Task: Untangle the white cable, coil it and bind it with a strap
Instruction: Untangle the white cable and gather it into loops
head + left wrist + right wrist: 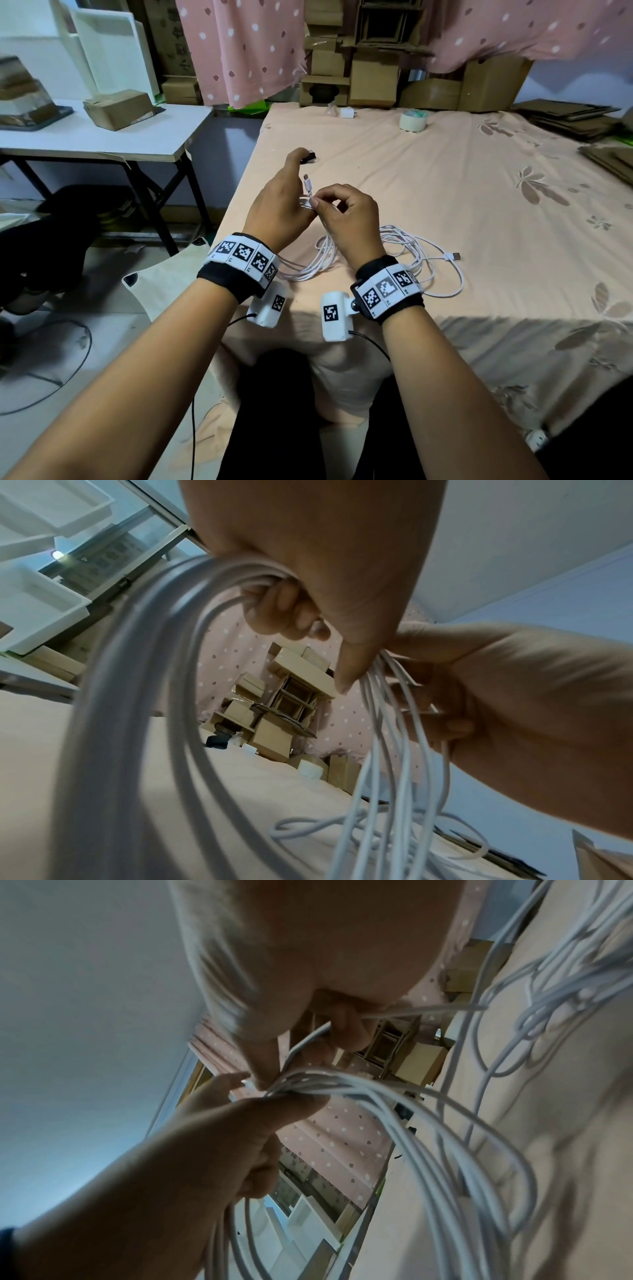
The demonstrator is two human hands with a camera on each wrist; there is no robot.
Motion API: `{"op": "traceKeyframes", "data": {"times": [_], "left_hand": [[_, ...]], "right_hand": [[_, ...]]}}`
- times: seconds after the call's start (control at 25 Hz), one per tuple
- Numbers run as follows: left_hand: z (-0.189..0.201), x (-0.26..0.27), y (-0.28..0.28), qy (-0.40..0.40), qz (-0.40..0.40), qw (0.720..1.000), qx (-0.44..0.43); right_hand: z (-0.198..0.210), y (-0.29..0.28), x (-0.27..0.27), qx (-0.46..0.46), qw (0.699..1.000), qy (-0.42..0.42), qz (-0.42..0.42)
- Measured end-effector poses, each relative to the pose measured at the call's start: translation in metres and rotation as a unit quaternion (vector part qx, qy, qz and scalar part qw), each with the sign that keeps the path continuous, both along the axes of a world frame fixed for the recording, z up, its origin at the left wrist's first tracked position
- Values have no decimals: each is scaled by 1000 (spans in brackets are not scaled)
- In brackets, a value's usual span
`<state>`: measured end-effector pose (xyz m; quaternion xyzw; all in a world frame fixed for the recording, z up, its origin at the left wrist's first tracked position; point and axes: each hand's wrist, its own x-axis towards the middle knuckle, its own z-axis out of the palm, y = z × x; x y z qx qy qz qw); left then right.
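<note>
The white cable (407, 255) lies partly in loose loops on the peach bedsheet, with its USB plug (454, 256) at the right. My left hand (291, 205) grips a bundle of several coiled loops (143, 691) above the bed; its small connector end (306, 180) sticks up between my hands. My right hand (323, 204) is pressed against the left and pinches a strand of the cable (404, 1011) at the bundle. A black strap (309, 157) lies on the sheet just beyond my left hand, partly hidden by its fingers.
A tape roll (412, 120) and a white charger (347, 112) sit at the bed's far edge before stacked cardboard boxes (373, 82). Flat cardboard (568, 116) lies at the far right. A white table (102, 137) stands to the left.
</note>
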<state>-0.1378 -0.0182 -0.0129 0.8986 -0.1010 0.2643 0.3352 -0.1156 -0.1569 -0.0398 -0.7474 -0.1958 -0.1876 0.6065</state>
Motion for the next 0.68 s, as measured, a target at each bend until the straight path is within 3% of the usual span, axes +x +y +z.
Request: {"op": "traceKeyframes", "data": {"times": [0.16,0.24,0.32,0.4,0.52,0.68], "left_hand": [[-4,2,3,-46,19,994,93],[-3,5,3,-12,46,981,191],[1,8,3,46,89,964,245],[4,10,7,70,123,958,250],[5,12,13,60,148,956,247],[4,16,24,129,233,930,252]], "right_hand": [[3,3,3,-95,995,-24,1],[5,4,3,-129,991,-24,11],[8,4,-1,-103,994,-6,27],[7,0,-5,-91,995,27,30],[0,-5,-2,-179,978,91,47],[-5,-11,5,-130,980,143,50]]}}
